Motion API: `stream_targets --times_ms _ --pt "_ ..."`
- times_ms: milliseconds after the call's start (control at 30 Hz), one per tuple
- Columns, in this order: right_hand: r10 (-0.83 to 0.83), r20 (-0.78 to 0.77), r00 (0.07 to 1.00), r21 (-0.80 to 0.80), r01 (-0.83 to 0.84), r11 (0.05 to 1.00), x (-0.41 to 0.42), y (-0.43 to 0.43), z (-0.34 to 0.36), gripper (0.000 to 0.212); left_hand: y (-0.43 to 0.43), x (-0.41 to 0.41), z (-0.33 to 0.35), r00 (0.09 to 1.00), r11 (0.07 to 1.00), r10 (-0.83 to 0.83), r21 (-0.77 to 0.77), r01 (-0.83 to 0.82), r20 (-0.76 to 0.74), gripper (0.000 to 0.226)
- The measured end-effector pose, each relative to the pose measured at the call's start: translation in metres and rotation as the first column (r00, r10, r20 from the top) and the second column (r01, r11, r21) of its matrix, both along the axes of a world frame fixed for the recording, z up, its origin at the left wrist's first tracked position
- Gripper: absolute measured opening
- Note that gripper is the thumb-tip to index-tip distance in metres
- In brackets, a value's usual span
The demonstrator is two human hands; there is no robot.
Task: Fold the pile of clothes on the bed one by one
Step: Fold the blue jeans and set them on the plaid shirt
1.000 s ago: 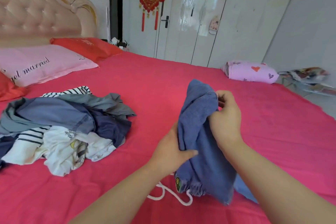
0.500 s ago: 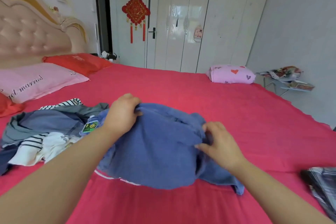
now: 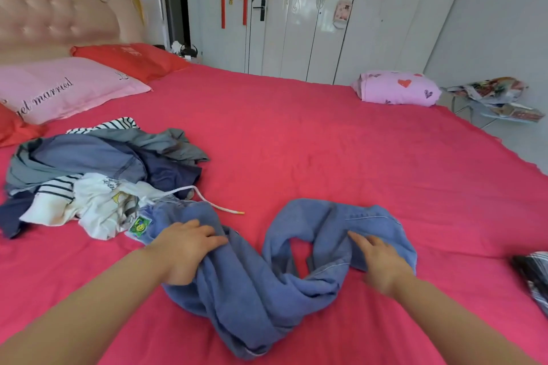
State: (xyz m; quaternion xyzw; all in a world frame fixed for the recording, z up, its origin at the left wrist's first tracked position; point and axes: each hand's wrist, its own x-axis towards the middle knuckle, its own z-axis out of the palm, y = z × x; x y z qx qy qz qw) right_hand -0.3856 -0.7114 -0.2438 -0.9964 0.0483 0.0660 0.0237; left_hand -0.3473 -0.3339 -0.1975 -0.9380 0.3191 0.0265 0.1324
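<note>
A pair of blue denim trousers (image 3: pixel 255 290) lies crumpled on the red bed sheet (image 3: pixel 296 142) in front of me, its legs curled in a loop. The waist end, with a white drawstring (image 3: pixel 213 204) and a green patch, points left. My left hand (image 3: pixel 184 249) grips the fabric near the waist. My right hand (image 3: pixel 382 261) rests on the leg end at the right, fingers spread flat on the cloth. The pile of unfolded clothes (image 3: pixel 89 175), blue, grey, striped and white, sits at the left.
Pink (image 3: pixel 59 86) and red (image 3: pixel 130 59) pillows lie at the headboard on the left. A purple heart-print pillow (image 3: pixel 397 89) sits at the far right corner. A plaid garment (image 3: pixel 533 275) lies at the right edge. White wardrobe doors stand behind the bed.
The trousers, held up bunched a second ago, were swung over and laid down on the sheet. My hands moved apart, the left toward the waist, the right onto the legs.
</note>
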Motion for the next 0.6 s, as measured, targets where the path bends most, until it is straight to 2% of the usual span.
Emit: stream_targets --times_ms 100,167,300,433,500,600 --pt "0.028 -0.058 0.998 -0.097 -0.033 0.995 0.010 0.000 -0.001 0.109 0.011 -0.009 -0.008 0.998 0.999 0.025 0.043 -0.022 -0.062 0.067" --pt "0.119 -0.048 0.992 -0.146 -0.125 0.981 0.022 0.010 0.003 0.107 0.019 -0.014 -0.022 0.993 0.997 0.075 0.018 -0.074 -0.088 0.072" --pt "0.251 -0.053 0.967 -0.141 -0.256 0.956 0.059 0.037 0.004 0.083 0.035 -0.018 -0.059 0.997 0.989 0.046 -0.135 -0.055 -0.070 0.086" --pt "0.263 -0.146 0.954 -0.161 -0.285 0.945 0.068 0.052 -0.009 0.043 0.037 -0.015 -0.064 1.000 0.991 -0.008 -0.135 0.010 0.018 0.083" --pt "0.289 -0.139 0.947 -0.160 -0.310 0.937 0.065 0.055 -0.011 0.034 0.035 -0.015 -0.061 1.000 0.993 -0.013 -0.119 0.015 0.024 0.083" --pt "0.453 -0.110 0.885 -0.226 -0.466 0.855 0.065 0.056 -0.004 0.030 0.037 -0.016 -0.063 0.999 0.987 0.014 -0.157 -0.022 -0.050 0.083"
